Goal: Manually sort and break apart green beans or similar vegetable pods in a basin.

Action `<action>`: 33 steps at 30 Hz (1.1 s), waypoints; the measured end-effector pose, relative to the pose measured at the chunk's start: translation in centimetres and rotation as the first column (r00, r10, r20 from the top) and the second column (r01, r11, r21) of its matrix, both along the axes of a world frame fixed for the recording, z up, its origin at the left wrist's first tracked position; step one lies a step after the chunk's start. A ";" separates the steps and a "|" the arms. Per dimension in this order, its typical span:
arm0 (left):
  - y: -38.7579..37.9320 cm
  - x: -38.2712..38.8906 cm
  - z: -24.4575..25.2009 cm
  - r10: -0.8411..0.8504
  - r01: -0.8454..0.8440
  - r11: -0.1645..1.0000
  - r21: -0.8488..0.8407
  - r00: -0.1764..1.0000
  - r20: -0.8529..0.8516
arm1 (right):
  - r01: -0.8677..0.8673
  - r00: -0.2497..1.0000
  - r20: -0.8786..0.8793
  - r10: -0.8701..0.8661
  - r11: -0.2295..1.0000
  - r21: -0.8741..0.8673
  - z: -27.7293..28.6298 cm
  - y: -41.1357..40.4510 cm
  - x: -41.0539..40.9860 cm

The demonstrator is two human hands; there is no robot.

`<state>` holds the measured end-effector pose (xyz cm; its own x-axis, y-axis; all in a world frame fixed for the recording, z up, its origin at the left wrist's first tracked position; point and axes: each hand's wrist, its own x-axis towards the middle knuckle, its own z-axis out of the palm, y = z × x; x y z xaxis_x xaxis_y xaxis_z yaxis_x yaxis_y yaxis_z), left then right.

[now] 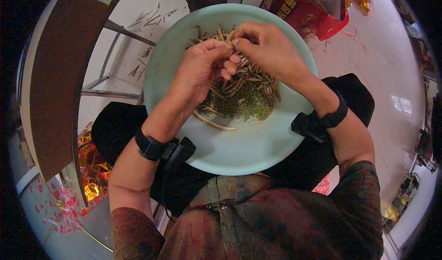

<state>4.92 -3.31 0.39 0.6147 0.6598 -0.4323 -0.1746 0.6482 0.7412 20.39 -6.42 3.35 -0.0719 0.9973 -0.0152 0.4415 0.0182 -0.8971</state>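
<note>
A wide pale-green plastic basin [248,149] rests on my lap. Over its far half, my left hand [207,59] and my right hand [266,46] meet at the fingertips. Both pinch a dry tan bean pod [232,36] between thumbs and forefingers. Below them lies a heap of dry brown pods [238,84], partly hidden by my hands. Small green beans, which look like mung beans [253,104], are piled on the near side of the pods. One long pale pod [217,124] lies apart, closer to me, on the basin floor.
A red bag [310,15] stands on the floor beyond the basin at right. To the left is a brown-topped table or bench [65,84] with metal legs. Loose pod scraps [152,18] litter the pale floor behind it. Shiny gold-and-red wrapping [93,170] lies at lower left.
</note>
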 end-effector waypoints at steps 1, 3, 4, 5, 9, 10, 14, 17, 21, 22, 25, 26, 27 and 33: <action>0.1 -0.1 0.2 -0.005 0.006 0.999 -0.034 0.999 0.039 | -0.003 1.000 -0.001 0.003 1.000 0.000 -0.4 0.2 0.2; 0.2 -0.2 0.2 -0.006 0.011 0.998 -0.066 0.997 0.078 | -0.008 1.000 -0.002 0.008 1.000 0.002 -0.5 0.4 0.4; 0.3 -0.2 0.0 -0.013 0.024 0.997 -0.076 0.991 0.135 | 0.005 0.995 -0.094 -0.014 0.995 -0.098 -0.4 0.5 0.4; 0.4 -0.3 -0.1 -0.019 0.037 0.996 -0.086 0.981 0.192 | 0.008 0.982 -0.183 -0.045 0.980 -0.198 -0.3 0.5 0.4; 0.9 -0.5 0.2 -0.010 0.045 0.991 -0.126 0.963 0.270 | -0.073 0.957 -0.291 0.007 0.974 -0.217 1.0 0.7 1.1; 0.9 -0.5 0.3 -0.014 0.045 0.991 -0.124 0.970 0.243 | -0.100 0.952 -0.303 0.028 0.970 -0.224 1.0 0.7 1.2; 0.8 -0.5 0.5 -0.010 0.032 0.993 -0.116 0.982 0.191 | -0.121 0.949 -0.311 0.044 0.965 -0.233 0.8 0.7 1.2; 0.5 -0.1 1.1 0.007 0.003 0.998 -0.066 0.989 0.148 | -0.074 0.970 -0.242 0.016 0.970 -0.232 0.9 0.8 1.2; 0.0 0.0 1.2 0.024 -0.022 1.000 -0.022 0.995 0.099 | -0.041 0.980 -0.201 0.008 0.986 -0.163 0.6 0.6 0.9; -0.2 0.1 1.3 0.031 -0.032 0.999 0.017 0.998 0.060 | -0.017 0.985 -0.174 0.001 0.996 -0.091 0.2 0.5 0.8; -0.6 0.3 1.3 0.054 -0.056 0.995 0.080 0.998 0.018 | 0.029 0.988 -0.151 -0.034 0.999 -0.036 -0.6 0.4 0.5; -0.6 0.4 1.3 0.069 -0.070 0.992 0.106 0.998 0.015 | 0.052 0.986 -0.153 -0.060 0.997 -0.053 -0.7 0.4 0.4; -0.6 0.3 1.3 0.069 -0.070 0.992 0.105 0.998 0.015 | 0.052 0.986 -0.153 -0.060 0.997 -0.053 -0.7 0.4 0.4; 0.6 -0.2 -0.2 -0.032 0.085 0.977 -0.194 0.964 0.263 | 0.005 0.909 -0.396 -0.129 0.955 -0.298 -1.4 0.5 0.5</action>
